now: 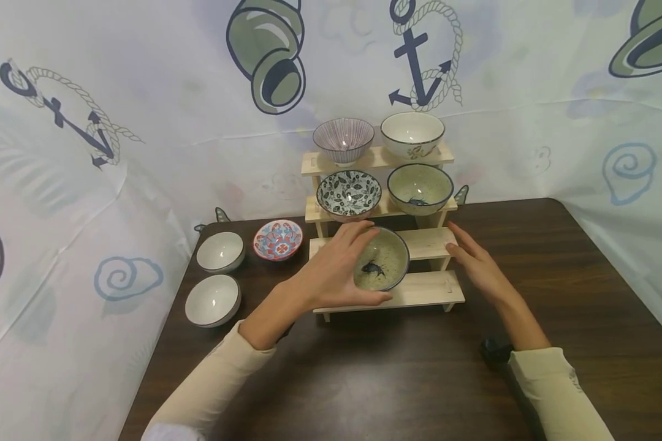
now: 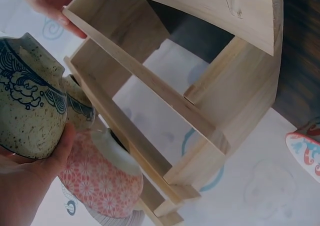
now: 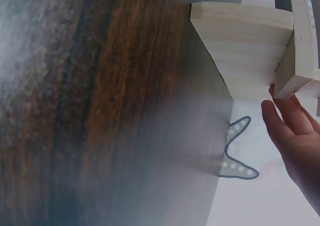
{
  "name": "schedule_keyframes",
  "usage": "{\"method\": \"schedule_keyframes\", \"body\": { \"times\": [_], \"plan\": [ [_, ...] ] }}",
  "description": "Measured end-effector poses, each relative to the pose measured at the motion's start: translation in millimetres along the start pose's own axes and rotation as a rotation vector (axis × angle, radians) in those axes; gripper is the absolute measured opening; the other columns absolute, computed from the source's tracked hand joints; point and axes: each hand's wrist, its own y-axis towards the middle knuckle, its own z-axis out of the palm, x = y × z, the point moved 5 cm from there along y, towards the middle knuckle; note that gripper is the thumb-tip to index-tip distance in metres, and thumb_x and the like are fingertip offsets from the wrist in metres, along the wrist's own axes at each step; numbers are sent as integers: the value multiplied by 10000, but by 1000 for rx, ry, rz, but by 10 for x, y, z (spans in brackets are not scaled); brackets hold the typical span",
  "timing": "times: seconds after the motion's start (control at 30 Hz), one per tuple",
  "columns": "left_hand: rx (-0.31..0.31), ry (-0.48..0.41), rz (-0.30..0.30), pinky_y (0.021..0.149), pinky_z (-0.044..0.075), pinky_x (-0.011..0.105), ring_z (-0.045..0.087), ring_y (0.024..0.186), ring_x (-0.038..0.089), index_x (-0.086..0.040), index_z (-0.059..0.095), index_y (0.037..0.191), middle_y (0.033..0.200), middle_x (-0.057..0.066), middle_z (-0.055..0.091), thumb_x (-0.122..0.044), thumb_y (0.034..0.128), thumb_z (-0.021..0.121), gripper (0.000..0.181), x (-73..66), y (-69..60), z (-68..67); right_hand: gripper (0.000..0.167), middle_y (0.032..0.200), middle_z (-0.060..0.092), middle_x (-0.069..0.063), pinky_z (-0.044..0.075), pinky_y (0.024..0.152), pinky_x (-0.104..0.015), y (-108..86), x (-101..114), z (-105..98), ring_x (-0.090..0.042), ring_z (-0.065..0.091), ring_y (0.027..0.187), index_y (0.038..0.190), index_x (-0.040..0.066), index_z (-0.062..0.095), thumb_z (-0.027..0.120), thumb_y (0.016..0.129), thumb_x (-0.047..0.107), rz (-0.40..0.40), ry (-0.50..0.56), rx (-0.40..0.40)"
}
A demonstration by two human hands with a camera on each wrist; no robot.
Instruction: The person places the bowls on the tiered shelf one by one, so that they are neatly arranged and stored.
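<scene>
Now the left hand (image 1: 336, 269) grips a speckled green ceramic bowl (image 1: 388, 260) before the pale wooden tiered stand (image 1: 427, 289), left of the relaxed right hand (image 1: 482, 269), which seemingly touches the stand's right edge.

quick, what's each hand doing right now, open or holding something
Left hand: holding the speckled green bowl.
Right hand: open, holding nothing, fingers at the end of the wooden stand.
</scene>
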Motion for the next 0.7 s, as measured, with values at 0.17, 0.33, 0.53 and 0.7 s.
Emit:
{"method": "schedule_keyframes", "body": {
  "times": [0.17, 0.33, 0.53, 0.7],
  "plan": [
    [13, -10, 22, 1204, 405, 422, 378, 1487, 257, -58, 422, 1544, 1588, 109, 407, -688, 738, 791, 1088, -9, 54, 41, 694, 1752, 90, -39, 217, 1224, -685, 8, -13, 9, -418, 209, 1578, 1677, 263, 145, 463, 1093, 460, 9, 9, -7],
    [21, -1, 34, 1218, 388, 414, 369, 1500, 268, -64, 419, 1546, 1595, 115, 398, -706, 741, 777, 1090, -34, 114, 83, 691, 1752, 87, -43, 217, 1213, -704, 6, -18, 10, -443, 220, 1568, 1679, 254, 135, 454, 1098, 450, 4, 7, 1],
    [26, 9, 33, 1214, 392, 394, 364, 1494, 236, -84, 421, 1546, 1595, 102, 392, -716, 733, 774, 1088, -56, 185, 128, 677, 1753, 79, -45, 215, 1210, -711, -4, -25, 1, -455, 221, 1565, 1677, 286, 127, 446, 1101, 446, -7, 13, 12],
    [21, 30, 35, 1220, 384, 377, 368, 1490, 229, -100, 431, 1540, 1594, 96, 399, -744, 730, 757, 1085, -72, 229, 151, 669, 1750, 89, -67, 232, 1210, -699, -11, -30, 1, -476, 285, 1537, 1673, 322, 119, 440, 1102, 454, -3, 12, 20]
  ]
}}
